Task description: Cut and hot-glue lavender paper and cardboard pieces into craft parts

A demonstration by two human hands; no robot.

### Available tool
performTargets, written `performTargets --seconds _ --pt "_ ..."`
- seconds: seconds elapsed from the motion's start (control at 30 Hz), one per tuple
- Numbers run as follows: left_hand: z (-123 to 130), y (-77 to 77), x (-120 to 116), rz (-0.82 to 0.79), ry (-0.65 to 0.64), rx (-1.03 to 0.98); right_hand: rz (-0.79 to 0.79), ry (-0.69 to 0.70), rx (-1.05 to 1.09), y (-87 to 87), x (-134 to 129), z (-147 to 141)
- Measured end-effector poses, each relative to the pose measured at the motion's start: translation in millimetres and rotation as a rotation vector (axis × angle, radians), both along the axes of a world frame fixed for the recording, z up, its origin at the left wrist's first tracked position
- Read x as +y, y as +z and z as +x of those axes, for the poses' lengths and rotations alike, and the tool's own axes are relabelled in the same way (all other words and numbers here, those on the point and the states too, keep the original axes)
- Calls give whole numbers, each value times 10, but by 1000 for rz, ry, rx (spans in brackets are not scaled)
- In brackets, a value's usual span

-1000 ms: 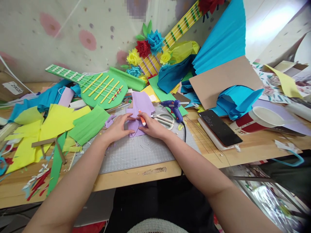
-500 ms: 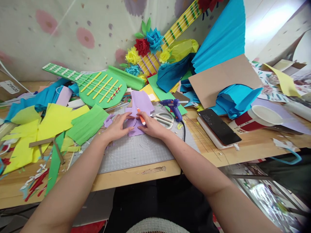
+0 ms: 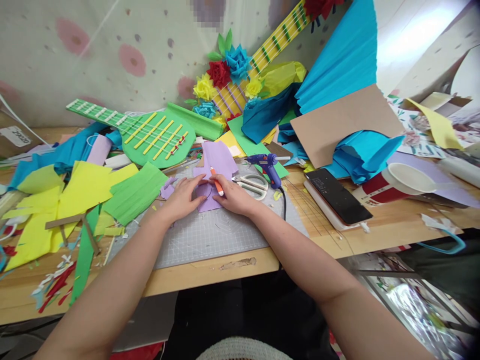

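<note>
A piece of light purple crepe paper (image 3: pixel 210 202) lies under both hands, with a thin dark curved line on it. My left hand (image 3: pixel 185 196) rests at its left side, thumb and fingers apart and touching the paper. From the right, my right hand (image 3: pixel 235 196) holds an orange pen (image 3: pixel 216 183) with a white end. The pen's lower tip is hard to make out. More purple paper (image 3: pixel 218 156) stretches out beyond the fingers. Beside my right hand lie scissors with pale handles (image 3: pixel 258 186). A grey cutting mat (image 3: pixel 210 240) is underneath.
A blue glue gun (image 3: pixel 270 169) with its cord stands behind the scissors. To the right are a phone (image 3: pixel 339 195) and a red-and-white paper cup (image 3: pixel 386 187). Yellow paper (image 3: pixel 84 190) and a green paper guitar (image 3: pixel 157 140) lie left. A flowered yellow guitar (image 3: pixel 270 50) leans behind.
The orange pen and the fingers of my right hand have shifted slightly over the purple paper. My left hand stays in nearly the same place.
</note>
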State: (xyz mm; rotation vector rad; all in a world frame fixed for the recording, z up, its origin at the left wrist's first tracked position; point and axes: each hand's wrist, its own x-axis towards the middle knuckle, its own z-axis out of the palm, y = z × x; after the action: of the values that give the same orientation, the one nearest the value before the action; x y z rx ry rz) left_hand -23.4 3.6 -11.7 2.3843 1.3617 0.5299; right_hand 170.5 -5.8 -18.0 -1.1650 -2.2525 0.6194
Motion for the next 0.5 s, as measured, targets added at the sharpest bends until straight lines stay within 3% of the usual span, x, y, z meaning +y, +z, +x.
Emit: performTargets --seconds 0.2,0.4,0.5 --pt "34 -10 13 104 121 -127 30 -56 -1 -17 3 -29" --pt "-18 116 30 103 501 -267 27 -157 98 12 8 -22" --pt "-125 240 65 119 624 -230 48 -243 88 35 12 -16"
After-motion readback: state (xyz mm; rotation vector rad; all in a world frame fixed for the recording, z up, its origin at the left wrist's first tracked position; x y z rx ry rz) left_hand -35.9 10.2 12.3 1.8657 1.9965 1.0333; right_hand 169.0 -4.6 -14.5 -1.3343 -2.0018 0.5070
